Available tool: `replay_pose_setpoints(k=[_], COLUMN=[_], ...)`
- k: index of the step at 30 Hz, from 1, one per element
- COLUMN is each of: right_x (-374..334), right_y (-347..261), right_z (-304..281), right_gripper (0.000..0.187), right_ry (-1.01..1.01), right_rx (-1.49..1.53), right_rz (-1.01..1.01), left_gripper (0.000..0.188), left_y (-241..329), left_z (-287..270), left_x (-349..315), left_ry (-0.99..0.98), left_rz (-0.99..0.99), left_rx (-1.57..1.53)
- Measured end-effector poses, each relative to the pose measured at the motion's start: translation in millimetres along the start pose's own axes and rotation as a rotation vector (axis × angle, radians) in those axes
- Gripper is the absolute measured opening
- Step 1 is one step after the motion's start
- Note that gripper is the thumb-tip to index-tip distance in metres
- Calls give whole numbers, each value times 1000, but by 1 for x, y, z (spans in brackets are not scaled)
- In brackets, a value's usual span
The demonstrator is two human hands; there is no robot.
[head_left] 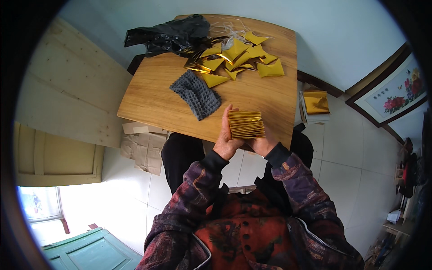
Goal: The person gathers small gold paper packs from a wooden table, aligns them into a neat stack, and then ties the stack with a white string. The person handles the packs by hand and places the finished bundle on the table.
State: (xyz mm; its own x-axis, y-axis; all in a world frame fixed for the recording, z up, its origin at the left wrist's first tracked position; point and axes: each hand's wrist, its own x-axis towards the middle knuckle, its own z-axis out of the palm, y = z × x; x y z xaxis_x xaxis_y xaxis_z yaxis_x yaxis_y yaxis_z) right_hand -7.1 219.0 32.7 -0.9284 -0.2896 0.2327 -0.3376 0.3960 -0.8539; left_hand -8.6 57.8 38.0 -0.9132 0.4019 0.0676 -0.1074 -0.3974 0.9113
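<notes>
A thick stack of folded gold foil papers (246,124) is held between my two hands at the table's near edge, its layered edges facing up. My left hand (226,138) grips the stack's left side, the fingers reaching up along it. Against the lower right of the stack is my right hand (263,145), its fingers mostly hidden by the papers. A grey waffle-knit cloth (197,95) lies crumpled on the table to the left. Beyond it, loose folded gold foil pieces (271,68) are heaped in an overlapping pile.
The wooden table (153,90) carries a black plastic bag (173,36) and clear plastic wrap (229,28) at its far side. Right of the table, a gold packet (316,102) sits low on a pile. Brown paper (144,150) lies at the lower left. A framed flower picture (391,92) leans at right.
</notes>
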Motion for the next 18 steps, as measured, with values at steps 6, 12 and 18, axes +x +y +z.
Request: replay_pose_setpoints(k=[6,12,18], right_x=[0,-3,-4], right_y=[8,12,13], right_z=[2,8,7], right_gripper=[29,28,30], right_ry=[-20,-32,-85], right_rx=[2,45,-23], right_rz=[-25,-26,-98], left_gripper=[99,101,103], left_y=[-4,-3,8], left_z=[-7,-7,-11], left_x=[0,-1,-1], left_ry=[-20,-45,-100], left_rz=[20,20,-8], left_rx=[119,122,228])
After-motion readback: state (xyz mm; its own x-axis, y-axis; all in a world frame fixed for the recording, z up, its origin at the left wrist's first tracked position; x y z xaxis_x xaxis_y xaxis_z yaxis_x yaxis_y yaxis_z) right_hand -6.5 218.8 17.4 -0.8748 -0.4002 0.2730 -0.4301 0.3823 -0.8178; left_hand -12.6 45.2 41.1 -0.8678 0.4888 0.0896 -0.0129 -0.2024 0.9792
